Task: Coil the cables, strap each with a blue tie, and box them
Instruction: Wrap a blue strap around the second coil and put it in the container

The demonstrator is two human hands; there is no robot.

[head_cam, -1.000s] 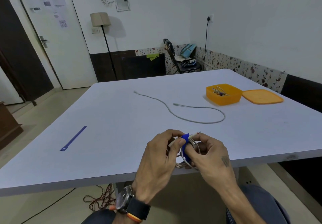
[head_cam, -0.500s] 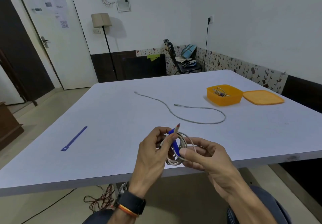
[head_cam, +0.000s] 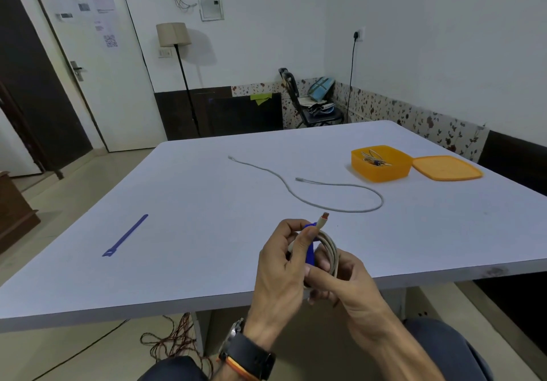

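A broad pale table [head_cam: 207, 232] carries a loose grey cable [head_cam: 340, 200] snaking across its middle. A blue tie [head_cam: 125, 236] lies flat toward the left. At the far right sits an open orange box [head_cam: 381, 170], its lid [head_cam: 447, 168] just beside it.

Dim, even indoor light; soft shadows only; wide-angle lens bends the worktop [head_cam: 177, 262] edges; picture slightly soft throughout.

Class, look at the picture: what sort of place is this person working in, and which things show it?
Probably a plain spare room or small office, not a workshop. A big white table fills it, a floor lamp stands by the white door, and a chair piled with bags sits in the corner.
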